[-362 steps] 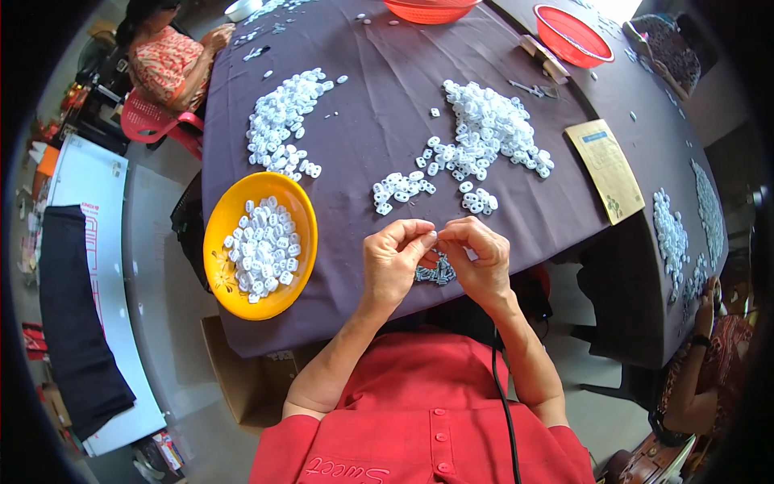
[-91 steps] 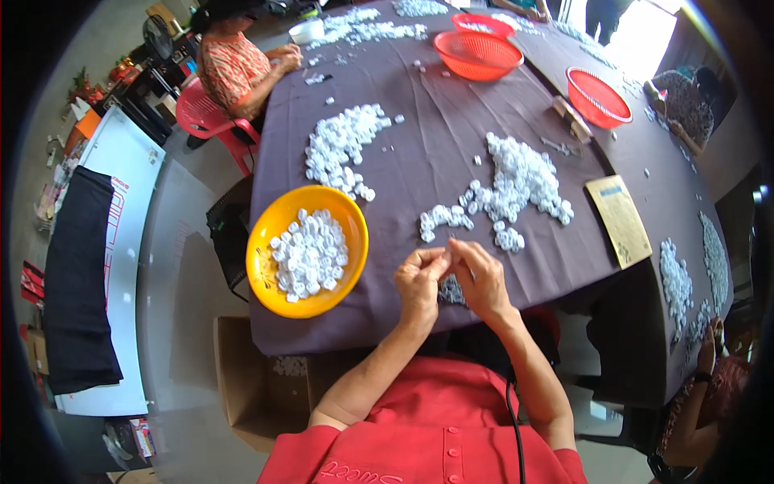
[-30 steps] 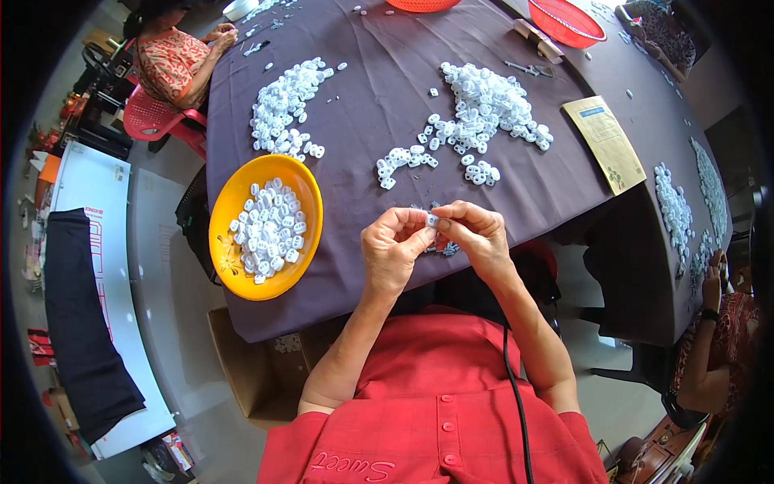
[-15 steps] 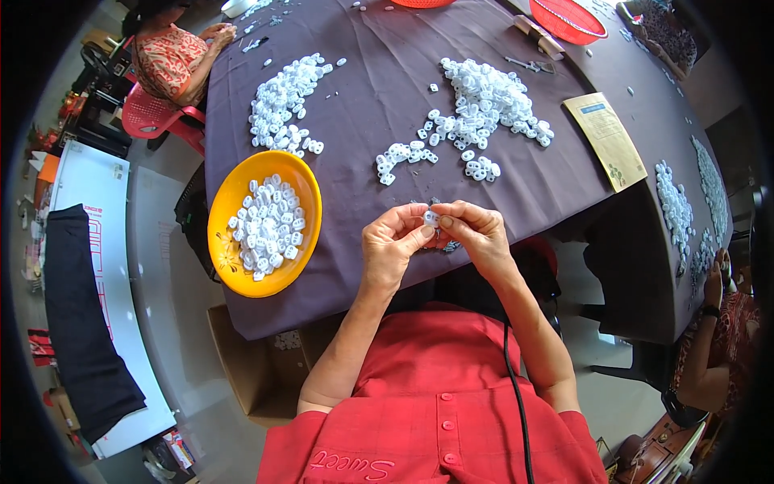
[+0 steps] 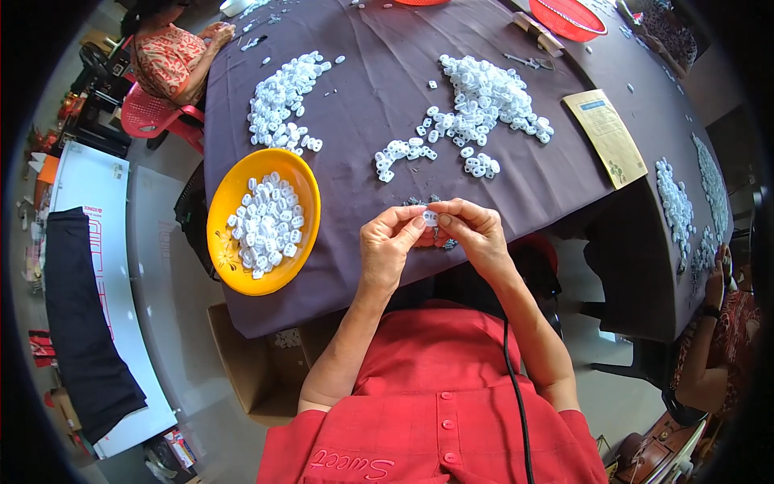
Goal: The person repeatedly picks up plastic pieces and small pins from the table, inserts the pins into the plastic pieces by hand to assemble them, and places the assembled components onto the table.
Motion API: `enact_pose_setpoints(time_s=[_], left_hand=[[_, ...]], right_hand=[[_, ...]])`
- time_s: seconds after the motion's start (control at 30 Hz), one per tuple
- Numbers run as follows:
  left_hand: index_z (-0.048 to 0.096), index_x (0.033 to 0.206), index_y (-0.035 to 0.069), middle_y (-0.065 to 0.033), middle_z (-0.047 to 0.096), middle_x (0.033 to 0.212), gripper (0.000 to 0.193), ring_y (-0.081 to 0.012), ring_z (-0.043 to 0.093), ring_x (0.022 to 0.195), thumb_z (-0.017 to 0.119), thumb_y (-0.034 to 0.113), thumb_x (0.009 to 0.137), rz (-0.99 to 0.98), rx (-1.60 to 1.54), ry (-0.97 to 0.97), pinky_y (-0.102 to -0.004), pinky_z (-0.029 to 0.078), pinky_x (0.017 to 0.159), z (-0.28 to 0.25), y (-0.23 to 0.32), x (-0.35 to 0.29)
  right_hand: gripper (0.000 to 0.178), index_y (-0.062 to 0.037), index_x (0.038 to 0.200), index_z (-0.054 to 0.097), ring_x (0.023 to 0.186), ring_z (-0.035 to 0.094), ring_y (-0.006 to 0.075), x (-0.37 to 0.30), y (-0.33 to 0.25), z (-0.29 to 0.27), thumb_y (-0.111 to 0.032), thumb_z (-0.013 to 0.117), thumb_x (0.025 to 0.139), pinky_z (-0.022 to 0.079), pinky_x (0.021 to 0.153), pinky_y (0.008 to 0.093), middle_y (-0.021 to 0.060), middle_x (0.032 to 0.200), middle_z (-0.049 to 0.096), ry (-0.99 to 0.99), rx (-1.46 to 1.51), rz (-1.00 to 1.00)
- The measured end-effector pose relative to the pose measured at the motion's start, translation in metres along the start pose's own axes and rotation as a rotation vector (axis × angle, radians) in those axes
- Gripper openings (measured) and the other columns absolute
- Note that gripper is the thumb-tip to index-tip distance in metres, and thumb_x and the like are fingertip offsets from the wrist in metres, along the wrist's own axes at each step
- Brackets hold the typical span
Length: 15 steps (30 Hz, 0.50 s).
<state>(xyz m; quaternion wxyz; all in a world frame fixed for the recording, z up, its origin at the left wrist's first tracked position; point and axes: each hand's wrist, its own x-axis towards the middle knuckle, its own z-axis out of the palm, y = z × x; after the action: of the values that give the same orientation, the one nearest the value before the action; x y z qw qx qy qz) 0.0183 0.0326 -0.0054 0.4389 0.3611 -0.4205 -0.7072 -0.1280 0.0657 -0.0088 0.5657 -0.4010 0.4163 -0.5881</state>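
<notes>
Between both hands, just over the table's near edge, I hold a small white oval plastic piece with holes (image 5: 430, 218). My left hand (image 5: 385, 246) pinches its left side with thumb and forefinger. On its right side the thumb and forefinger of my right hand (image 5: 480, 235) are closed. Small dark grey bits (image 5: 416, 202) lie just beyond my fingers, and something reddish under them is mostly hidden. To my left, a yellow bowl (image 5: 306, 194) is heaped with similar white pieces (image 5: 266, 230).
Loose piles of white pieces lie at the left (image 5: 282, 97) and right (image 5: 488, 97) of the dark tablecloth (image 5: 363, 105). A tan envelope (image 5: 606, 139) rests at the right, red baskets (image 5: 568, 18) farther off. Other people sit around. An open cardboard box (image 5: 258, 371) stands below.
The white piece has turned so that its broad face with the holes shows more. Both hands stay nearly in place, still pinching it.
</notes>
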Motion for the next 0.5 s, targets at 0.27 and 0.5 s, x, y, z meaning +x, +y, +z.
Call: enact_pose_setpoints(time_s=[0.27, 0.5], left_hand=[[0.057, 0.095, -0.005, -0.0136, 0.063, 0.081, 0.012, -0.0207, 0.064, 0.070, 0.052, -0.001, 0.085, 0.024, 0.038, 0.018, -0.0309, 0.055, 0.067, 0.0020, 0.0001, -0.0011], [0.059, 0.095, -0.005, -0.0112, 0.064, 0.084, 0.012, -0.0174, 0.063, 0.070, 0.052, 0.000, 0.086, 0.051, 0.068, 0.039, -0.0289, 0.055, 0.067, 0.0046, -0.0005, -0.0009]], right_hand=[[0.019, 0.0013, 0.103, 0.060, 0.071, 0.056, 0.0075, -0.0018, 0.0046, -0.0015, -0.001, 0.054, 0.085, 0.048, 0.065, 0.0224, 0.0014, 0.082, 0.059, -0.009, -0.002, 0.011], [0.024, 0.0010, 0.107, 0.059, 0.076, 0.055, 0.0082, -0.0033, 0.0060, -0.0006, 0.003, 0.054, 0.084, 0.048, 0.067, 0.0221, 0.0009, 0.085, 0.055, -0.042, -0.026, -0.051]])
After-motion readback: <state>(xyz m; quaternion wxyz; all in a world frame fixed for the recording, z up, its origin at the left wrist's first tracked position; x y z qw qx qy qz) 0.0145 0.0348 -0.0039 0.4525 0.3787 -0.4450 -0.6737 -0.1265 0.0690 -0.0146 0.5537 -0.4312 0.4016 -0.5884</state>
